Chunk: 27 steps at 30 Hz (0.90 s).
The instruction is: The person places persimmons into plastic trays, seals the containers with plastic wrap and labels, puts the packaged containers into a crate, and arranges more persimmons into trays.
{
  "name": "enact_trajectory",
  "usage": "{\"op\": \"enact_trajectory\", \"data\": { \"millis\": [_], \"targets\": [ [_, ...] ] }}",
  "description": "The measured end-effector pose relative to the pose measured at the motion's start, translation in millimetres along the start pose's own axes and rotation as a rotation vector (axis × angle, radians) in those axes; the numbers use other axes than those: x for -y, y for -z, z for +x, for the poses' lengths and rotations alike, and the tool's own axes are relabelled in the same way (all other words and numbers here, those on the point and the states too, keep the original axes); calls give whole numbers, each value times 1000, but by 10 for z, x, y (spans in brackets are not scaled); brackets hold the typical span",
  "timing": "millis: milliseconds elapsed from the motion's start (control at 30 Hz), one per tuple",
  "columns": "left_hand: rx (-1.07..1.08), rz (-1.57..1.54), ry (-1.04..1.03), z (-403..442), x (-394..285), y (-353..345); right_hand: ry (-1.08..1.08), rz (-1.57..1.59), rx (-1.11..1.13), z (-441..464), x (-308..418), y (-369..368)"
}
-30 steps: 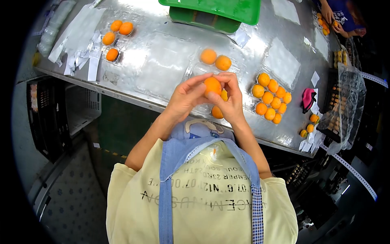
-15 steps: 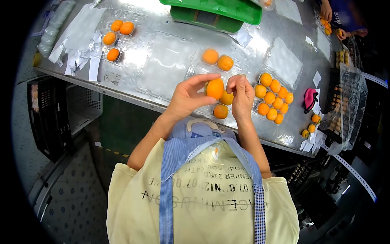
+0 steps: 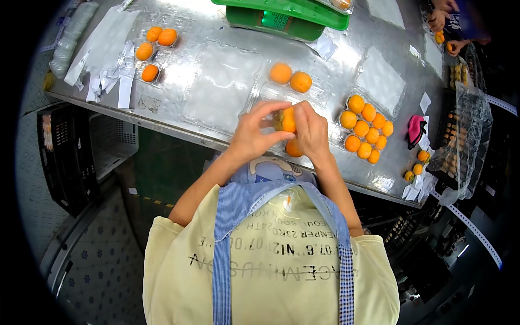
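My left hand (image 3: 253, 130) pinches an orange persimmon (image 3: 288, 119) between thumb and fingers, its greenish calyx turned left. My right hand (image 3: 313, 131) is closed against the fruit's right side, fingers bent; whether anything else is in them is hidden. Below the hands another persimmon (image 3: 293, 148) shows in part. Just beyond them, two persimmons (image 3: 300, 82) sit in a clear plastic tray (image 3: 320, 96). Right of my right hand, a clear tray full of persimmons (image 3: 361, 128) lies on the metal table (image 3: 168, 111).
A green scale (image 3: 303, 31) with a lit display stands at the back. Several persimmons in a clear tray (image 3: 150, 72) are at left, near white paper strips (image 3: 108, 81). A pink-and-black item (image 3: 415, 131) lies at right. Another person's hands (image 3: 439, 20) are at the far right.
My right hand has moved left onto the persimmon, which has turned so its calyx shows. The scale's display is now lit.
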<state>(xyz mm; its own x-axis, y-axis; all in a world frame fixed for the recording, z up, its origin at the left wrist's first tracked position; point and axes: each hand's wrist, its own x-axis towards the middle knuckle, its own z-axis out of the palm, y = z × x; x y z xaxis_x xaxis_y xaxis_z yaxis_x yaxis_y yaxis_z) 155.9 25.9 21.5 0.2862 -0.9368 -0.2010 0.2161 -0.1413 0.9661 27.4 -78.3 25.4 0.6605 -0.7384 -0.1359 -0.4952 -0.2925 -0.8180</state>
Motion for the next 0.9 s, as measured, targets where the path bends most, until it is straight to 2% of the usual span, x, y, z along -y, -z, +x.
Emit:
{"op": "enact_trajectory", "data": {
  "millis": [133,233,333,433,500,600,700,833,900],
  "targets": [
    [51,-125,47,2,84,-32,-73,127,-31,5,-152,27],
    [44,-256,0,27,74,-40,-121,228,-19,-4,-152,38],
    [76,-621,124,50,23,7,-107,307,-30,-4,-204,30],
    [161,-844,200,78,35,91,-125,335,-32,3,-232,62],
    [153,-847,237,92,37,102,-127,335,-30,7,-239,80],
    [153,-837,281,92,80,113,71,317,-97,27,-171,85],
    [97,-731,299,75,64,56,194,204,106,31,9,232],
    [78,-610,299,74,8,-43,230,149,129,-32,32,247],
    [157,-616,321,83,90,0,204,167,130,-65,39,249]
  ]
}}
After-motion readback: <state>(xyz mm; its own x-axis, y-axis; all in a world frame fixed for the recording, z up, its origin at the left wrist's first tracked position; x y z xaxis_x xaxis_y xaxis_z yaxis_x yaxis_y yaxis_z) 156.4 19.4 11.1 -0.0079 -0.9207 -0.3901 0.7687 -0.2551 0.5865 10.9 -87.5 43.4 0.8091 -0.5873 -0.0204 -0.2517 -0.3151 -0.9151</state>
